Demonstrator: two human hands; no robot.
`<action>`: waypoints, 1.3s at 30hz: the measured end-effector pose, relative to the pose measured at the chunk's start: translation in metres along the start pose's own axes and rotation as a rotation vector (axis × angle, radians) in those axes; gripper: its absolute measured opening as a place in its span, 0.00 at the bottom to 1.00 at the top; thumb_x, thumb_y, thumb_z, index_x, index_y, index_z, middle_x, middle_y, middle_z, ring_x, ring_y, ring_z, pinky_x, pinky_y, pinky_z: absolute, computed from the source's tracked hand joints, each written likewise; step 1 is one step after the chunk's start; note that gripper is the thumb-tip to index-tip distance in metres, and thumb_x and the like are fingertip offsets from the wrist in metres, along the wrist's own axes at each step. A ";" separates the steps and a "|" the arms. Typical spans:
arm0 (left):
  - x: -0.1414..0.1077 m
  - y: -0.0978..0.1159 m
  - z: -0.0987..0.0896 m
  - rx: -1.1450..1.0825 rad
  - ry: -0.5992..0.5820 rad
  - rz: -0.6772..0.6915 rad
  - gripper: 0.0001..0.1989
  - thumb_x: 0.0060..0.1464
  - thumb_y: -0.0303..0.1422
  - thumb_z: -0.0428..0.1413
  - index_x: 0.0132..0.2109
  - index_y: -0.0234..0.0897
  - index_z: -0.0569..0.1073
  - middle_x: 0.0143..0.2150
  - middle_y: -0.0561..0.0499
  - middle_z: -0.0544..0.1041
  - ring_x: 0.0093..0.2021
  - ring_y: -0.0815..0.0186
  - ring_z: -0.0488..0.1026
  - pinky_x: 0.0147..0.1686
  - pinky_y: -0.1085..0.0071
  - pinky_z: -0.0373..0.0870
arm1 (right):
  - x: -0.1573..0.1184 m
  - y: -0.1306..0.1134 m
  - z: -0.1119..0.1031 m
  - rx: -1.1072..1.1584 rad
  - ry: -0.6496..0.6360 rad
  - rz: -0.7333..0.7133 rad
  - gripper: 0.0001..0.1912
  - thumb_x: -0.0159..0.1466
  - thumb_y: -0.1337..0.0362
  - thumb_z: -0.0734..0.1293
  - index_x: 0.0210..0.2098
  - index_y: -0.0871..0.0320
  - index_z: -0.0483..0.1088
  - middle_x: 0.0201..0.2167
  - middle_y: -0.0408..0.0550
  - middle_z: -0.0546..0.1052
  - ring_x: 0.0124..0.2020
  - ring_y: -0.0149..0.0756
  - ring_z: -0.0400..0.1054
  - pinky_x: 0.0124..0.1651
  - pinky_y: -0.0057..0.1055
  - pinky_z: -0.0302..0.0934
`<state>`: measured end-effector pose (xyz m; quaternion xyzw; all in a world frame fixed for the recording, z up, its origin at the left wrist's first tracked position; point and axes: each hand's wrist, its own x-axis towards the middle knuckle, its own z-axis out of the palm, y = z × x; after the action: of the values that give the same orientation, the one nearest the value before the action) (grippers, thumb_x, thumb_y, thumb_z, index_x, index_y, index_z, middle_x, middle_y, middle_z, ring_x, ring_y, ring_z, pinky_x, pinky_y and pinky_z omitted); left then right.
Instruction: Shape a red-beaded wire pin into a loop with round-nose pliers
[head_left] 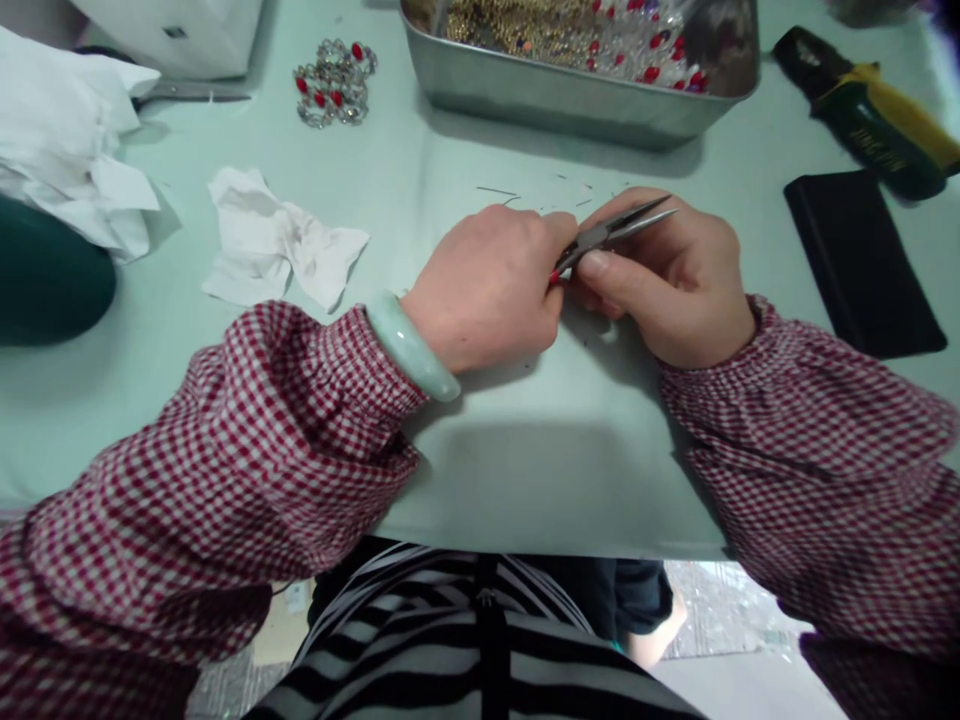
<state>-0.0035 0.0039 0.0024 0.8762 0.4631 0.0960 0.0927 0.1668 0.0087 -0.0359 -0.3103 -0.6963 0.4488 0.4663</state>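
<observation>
Fingers curled, my left hand (484, 290) grips a pair of needle-nose pliers (600, 236); a bit of red handle shows beside its fingers. The slim metal jaws point right and slightly away from me, their tips a little apart. Close against the pliers, my right hand (686, 275) has its thumb and fingers bent together around the joint area. Whatever small thing its fingertips may pinch is hidden. Several thin dark wire pieces (496, 190) lie on the table just beyond my hands.
A metal tray (547, 105) of gold and clear-and-red beads stands at the back. Beaded strands (334, 85) and a crumpled tissue (281, 240) lie left. Green-and-yellow-handled cutters (862, 115) and a black flat case (866, 260) are right. A scissor-like blade (195, 93) lies far left.
</observation>
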 end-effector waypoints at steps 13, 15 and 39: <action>0.001 0.000 0.001 -0.043 0.018 -0.018 0.14 0.55 0.32 0.44 0.43 0.40 0.72 0.36 0.45 0.77 0.38 0.57 0.72 0.36 0.63 0.63 | -0.001 0.000 0.003 0.011 0.050 -0.020 0.04 0.59 0.64 0.70 0.33 0.57 0.71 0.21 0.41 0.69 0.20 0.28 0.59 0.24 0.30 0.54; 0.000 0.000 0.000 -0.040 0.023 0.009 0.13 0.55 0.31 0.44 0.42 0.39 0.72 0.36 0.45 0.77 0.37 0.57 0.72 0.35 0.63 0.62 | -0.001 0.000 0.002 -0.001 0.041 -0.030 0.05 0.59 0.63 0.70 0.33 0.57 0.71 0.22 0.42 0.70 0.22 0.29 0.61 0.25 0.30 0.57; 0.003 -0.002 0.006 0.003 0.063 -0.069 0.11 0.54 0.33 0.46 0.39 0.41 0.73 0.28 0.45 0.74 0.31 0.56 0.69 0.29 0.64 0.54 | -0.005 -0.003 0.000 -0.207 0.074 0.004 0.08 0.62 0.56 0.67 0.34 0.54 0.71 0.24 0.43 0.69 0.31 0.35 0.68 0.32 0.32 0.64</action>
<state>-0.0017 0.0067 -0.0035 0.8563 0.4960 0.1197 0.0799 0.1683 0.0037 -0.0353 -0.3748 -0.7205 0.3636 0.4562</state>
